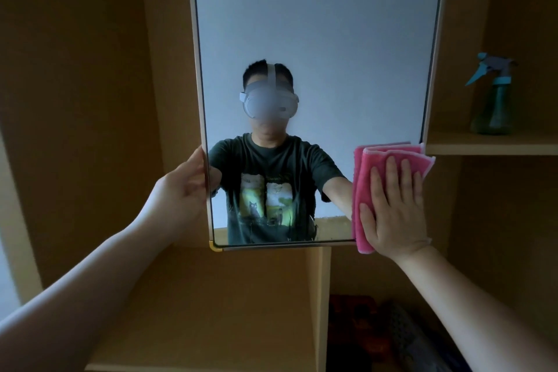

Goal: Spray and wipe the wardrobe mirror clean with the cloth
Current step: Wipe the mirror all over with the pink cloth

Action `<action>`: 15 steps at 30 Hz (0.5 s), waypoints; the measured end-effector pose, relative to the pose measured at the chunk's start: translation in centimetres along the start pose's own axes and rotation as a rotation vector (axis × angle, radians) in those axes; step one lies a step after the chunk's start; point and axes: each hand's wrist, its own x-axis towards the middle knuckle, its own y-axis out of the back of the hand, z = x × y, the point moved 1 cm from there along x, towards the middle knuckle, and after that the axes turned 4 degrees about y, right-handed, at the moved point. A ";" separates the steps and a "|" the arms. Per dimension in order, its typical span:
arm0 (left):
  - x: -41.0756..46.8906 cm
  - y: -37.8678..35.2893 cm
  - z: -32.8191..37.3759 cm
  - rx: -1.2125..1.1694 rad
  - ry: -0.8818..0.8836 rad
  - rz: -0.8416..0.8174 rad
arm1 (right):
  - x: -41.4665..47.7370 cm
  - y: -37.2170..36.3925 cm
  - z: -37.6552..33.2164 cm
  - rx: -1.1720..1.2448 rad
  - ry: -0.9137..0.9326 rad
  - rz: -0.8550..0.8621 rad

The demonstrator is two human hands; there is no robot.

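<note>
The wardrobe mirror (317, 24) is a tall framed panel in the middle of the view, and it reflects a person in a dark T-shirt. My left hand (184, 190) grips the mirror's left edge near the bottom. My right hand (395, 205) lies flat on a folded pink cloth (362, 166) and presses it against the mirror's lower right corner. The cloth covers that corner and hangs a little below the frame. A green spray bottle (492, 100) with a light blue trigger stands apart on a shelf to the right.
Wooden wardrobe walls and shelves surround the mirror. The shelf (489, 145) with the bottle ends just right of the cloth. A lower shelf board (211, 311) lies under the mirror. Dark items (377, 335) sit in the lower right compartment.
</note>
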 end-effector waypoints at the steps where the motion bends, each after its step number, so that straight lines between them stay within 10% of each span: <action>1: -0.1 0.1 0.2 0.013 -0.017 0.000 | 0.0 0.0 -0.1 -0.003 0.000 0.008; 15: -0.2 0.0 0.8 0.001 -0.036 -0.019 | 1.0 -0.6 -4.0 0.038 -0.008 0.066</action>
